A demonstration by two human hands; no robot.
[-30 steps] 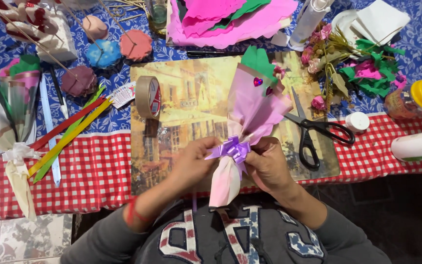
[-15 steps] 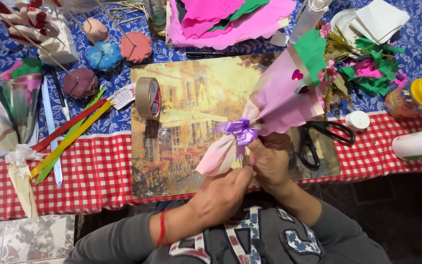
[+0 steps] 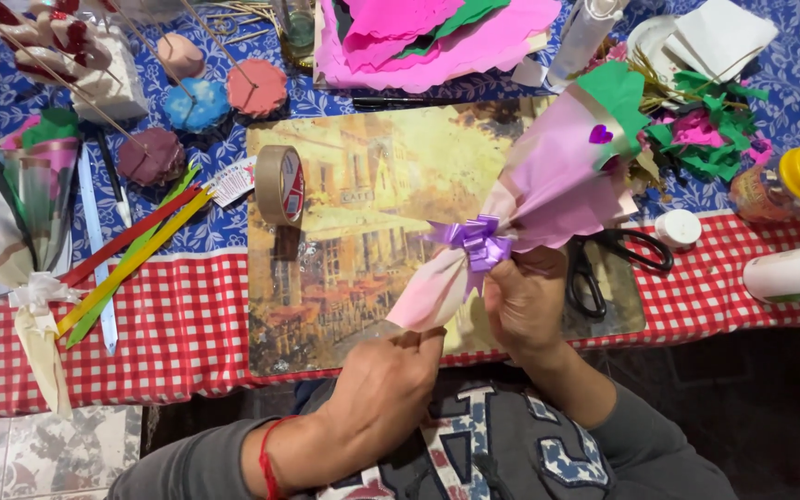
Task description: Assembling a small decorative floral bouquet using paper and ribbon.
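A paper bouquet [image 3: 557, 176] wrapped in pale pink paper, with green paper and a small purple heart at its top, lies tilted toward the upper right over the picture mat [image 3: 354, 185]. A purple ribbon bow [image 3: 476, 241] is tied around its narrow waist. My right hand [image 3: 528, 301] grips the wrap just under the bow. My left hand [image 3: 383, 389] pinches the pointed bottom end of the cone [image 3: 423, 296].
Black scissors [image 3: 608, 259] lie right of my right hand. A tape roll [image 3: 280, 185] stands on the mat's left edge. Coloured sticks [image 3: 127, 264], another wrapped bouquet [image 3: 34, 204], pink paper sheets [image 3: 428, 37], a yellow-lidded jar [image 3: 793, 185] and a white bottle [image 3: 793, 273] surround the mat.
The bouquet has swung from upright to leaning toward the upper right. My left hand moved from the bow down to the cone's tip. My right hand stays under the bow.
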